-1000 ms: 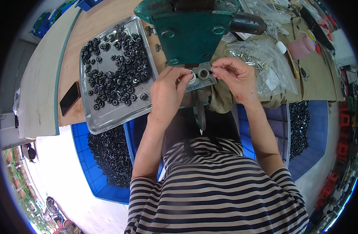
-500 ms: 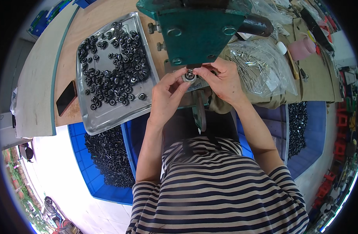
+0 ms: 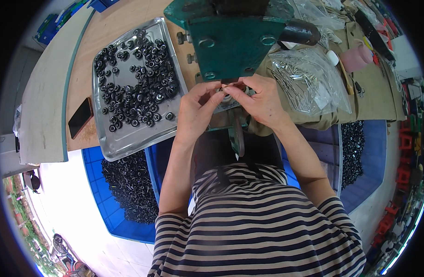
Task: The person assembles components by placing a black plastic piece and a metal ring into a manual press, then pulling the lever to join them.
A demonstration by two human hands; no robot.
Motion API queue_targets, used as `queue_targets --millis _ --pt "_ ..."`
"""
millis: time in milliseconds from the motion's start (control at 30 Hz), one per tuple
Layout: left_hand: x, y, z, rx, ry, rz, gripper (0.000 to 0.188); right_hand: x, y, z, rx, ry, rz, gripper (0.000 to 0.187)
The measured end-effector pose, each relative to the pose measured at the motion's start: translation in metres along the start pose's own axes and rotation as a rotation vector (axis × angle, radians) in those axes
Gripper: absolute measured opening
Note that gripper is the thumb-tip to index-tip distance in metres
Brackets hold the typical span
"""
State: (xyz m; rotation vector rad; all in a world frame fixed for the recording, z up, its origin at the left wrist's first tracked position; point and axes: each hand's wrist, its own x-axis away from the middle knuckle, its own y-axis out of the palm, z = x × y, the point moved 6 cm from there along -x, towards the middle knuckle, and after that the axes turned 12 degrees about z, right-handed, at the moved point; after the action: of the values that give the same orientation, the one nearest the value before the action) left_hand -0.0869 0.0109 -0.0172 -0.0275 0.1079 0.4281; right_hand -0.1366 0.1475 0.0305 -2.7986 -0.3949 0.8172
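Under the head of a green press (image 3: pixel 230 51), both of my hands meet at the fingertips. My left hand (image 3: pixel 197 110) is closed in a pinch from the left. From the right, my right hand (image 3: pixel 263 101) pinches at the same spot, its thumb against the left fingertips. What they hold is almost wholly covered by the fingers. Just beneath the fingertips, part of a pale round seat (image 3: pixel 227 99) shows. To the left, a metal tray (image 3: pixel 129 145) carries many small black-and-silver wheel-like parts (image 3: pixel 152 85).
A dark phone (image 3: pixel 80 117) lies left of the tray. On the right, a clear plastic bag (image 3: pixel 309 81) of metal pins rests on brown cloth near a pink cup (image 3: pixel 356 57). Blue bins (image 3: pixel 94 184) of small dark parts stand below. A metal lever (image 3: pixel 237 138) hangs under the press.
My fingertips have drawn together over the small round black-and-silver part, which showed between them before and is now hidden. The right hand has shifted slightly left.
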Motion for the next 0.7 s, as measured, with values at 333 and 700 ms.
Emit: queue_targets --millis 333,700 --pt "0.004 0.000 0.028 -0.266 0.234 0.112 0.011 0.000 0.003 -0.008 0.088 0.036 0.062 0.018" --pt "0.003 0.003 0.023 -0.220 0.120 0.084 0.010 -0.119 -0.070 -0.047 0.269 -0.204 0.153 0.026"
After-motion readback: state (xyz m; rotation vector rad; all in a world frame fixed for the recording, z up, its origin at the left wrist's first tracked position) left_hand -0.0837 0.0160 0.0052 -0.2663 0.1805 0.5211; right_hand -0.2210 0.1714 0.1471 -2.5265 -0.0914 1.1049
